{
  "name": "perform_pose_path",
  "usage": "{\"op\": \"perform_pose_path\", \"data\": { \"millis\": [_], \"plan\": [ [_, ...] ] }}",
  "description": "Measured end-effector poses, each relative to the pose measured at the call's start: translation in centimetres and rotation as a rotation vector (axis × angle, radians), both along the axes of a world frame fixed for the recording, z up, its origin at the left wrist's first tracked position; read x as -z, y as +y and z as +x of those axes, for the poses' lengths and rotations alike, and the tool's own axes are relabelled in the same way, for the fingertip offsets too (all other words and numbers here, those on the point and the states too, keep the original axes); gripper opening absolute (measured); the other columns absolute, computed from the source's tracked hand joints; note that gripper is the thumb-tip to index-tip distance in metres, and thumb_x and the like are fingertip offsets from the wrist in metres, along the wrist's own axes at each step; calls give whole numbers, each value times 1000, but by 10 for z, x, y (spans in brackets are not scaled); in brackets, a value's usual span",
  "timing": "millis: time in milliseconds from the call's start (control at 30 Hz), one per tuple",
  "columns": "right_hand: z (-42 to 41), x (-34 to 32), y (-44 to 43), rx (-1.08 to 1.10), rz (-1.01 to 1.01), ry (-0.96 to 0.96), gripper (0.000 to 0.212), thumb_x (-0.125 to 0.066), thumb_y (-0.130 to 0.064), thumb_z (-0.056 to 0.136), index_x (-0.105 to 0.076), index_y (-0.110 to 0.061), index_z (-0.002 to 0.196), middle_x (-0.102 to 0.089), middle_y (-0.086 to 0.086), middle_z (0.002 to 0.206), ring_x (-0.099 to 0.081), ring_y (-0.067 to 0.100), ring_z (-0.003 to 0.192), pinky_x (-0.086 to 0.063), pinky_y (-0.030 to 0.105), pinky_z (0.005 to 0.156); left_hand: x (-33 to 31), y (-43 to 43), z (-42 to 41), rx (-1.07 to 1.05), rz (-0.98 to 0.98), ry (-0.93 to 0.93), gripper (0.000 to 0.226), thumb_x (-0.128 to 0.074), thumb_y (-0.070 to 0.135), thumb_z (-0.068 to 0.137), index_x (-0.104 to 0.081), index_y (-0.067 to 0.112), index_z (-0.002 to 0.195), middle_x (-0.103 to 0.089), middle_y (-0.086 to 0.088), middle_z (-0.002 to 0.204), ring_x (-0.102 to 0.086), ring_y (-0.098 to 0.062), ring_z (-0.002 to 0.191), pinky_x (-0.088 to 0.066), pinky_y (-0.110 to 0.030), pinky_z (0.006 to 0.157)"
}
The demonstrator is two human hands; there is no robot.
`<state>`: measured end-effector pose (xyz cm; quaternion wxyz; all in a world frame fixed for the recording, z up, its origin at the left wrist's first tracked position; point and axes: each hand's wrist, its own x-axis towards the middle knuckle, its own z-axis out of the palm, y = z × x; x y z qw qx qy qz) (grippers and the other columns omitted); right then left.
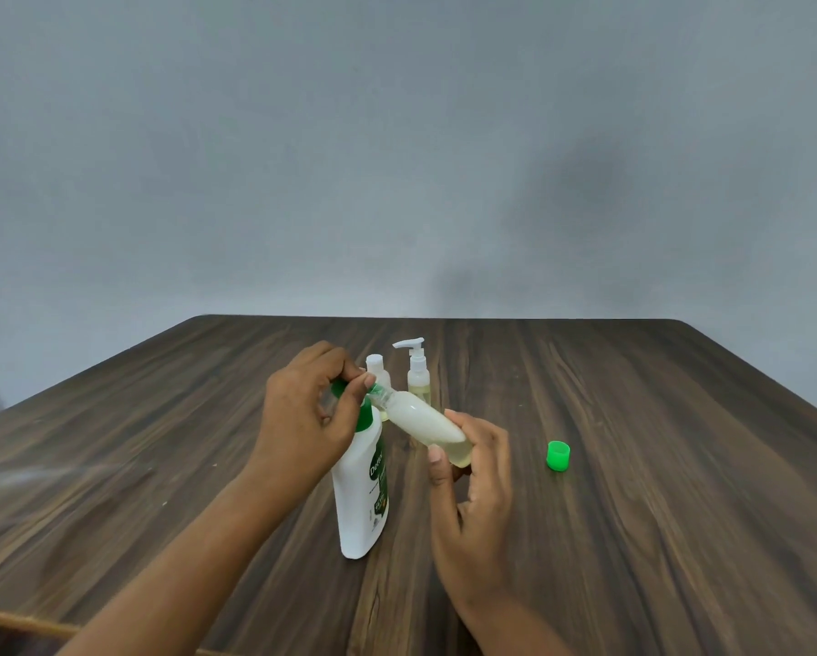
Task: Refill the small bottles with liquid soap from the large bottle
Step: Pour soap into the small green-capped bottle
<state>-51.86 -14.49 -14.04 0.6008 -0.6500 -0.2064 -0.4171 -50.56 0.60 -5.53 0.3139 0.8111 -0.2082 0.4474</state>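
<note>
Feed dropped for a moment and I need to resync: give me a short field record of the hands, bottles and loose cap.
held bottle: small, tilted, neck pointing up-left, pale liquid inside
left hand: pinches its neck end
right hand: grips its base
large bottle: white, green top, upright on table, under the left hand
pump bottle: upright behind
white-capped bottle: upright, left of pump bottle
green cap: loose on table, right of the hands
</note>
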Motion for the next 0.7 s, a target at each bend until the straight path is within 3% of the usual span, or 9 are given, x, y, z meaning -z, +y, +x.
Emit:
{"op": "perform_pose_path", "data": {
  "millis": [100, 233, 433, 533, 700],
  "plan": [
    [-1, 0, 1, 3, -15, -18, 25, -50, -23, 93, -55, -18, 117, -50, -6, 109, -57, 13, 98, -43, 10, 75, -8, 2, 0, -14, 33, 2, 28, -54, 32, 82, -59, 10, 65, -59, 1, 65, -56, -15, 63, -43, -27, 58],
    [1, -3, 1, 4, -29, -30, 25, -50, -23, 93, -55, -18, 117, -50, -7, 109, -56, 11, 98, -43, 9, 75, -22, 4, -1, -20, 102, 26, 22, -59, 30, 81, -57, 16, 63, -56, 5, 62, -51, -11, 64, -37, -12, 57],
    [2, -2, 2, 18, -35, -21, 26, -47, -22, 94, -53, -19, 119, -47, -11, 111, -54, 8, 101, -42, 8, 76, 0, 2, -2, 9, -44, 5, 28, -52, 32, 83, -58, 10, 67, -60, -1, 68, -61, -20, 68, -45, -31, 59],
    [2, -1, 1, 39, -38, -12, 26, -45, -22, 95, -52, -21, 120, -45, -14, 112, -52, 5, 102, -42, 6, 75, 5, -2, -3, 1, -47, -6, 27, -52, 29, 84, -58, 8, 67, -59, -1, 69, -60, -21, 68, -44, -33, 59],
    [-1, -2, 2, 26, -46, -13, 26, -47, -25, 93, -52, -18, 117, -49, -3, 109, -53, 8, 100, -41, 4, 75, -10, 1, -3, -11, 22, 10, 27, -52, 30, 82, -60, 9, 67, -60, -1, 67, -57, -17, 65, -43, -30, 59]
  ]
}}
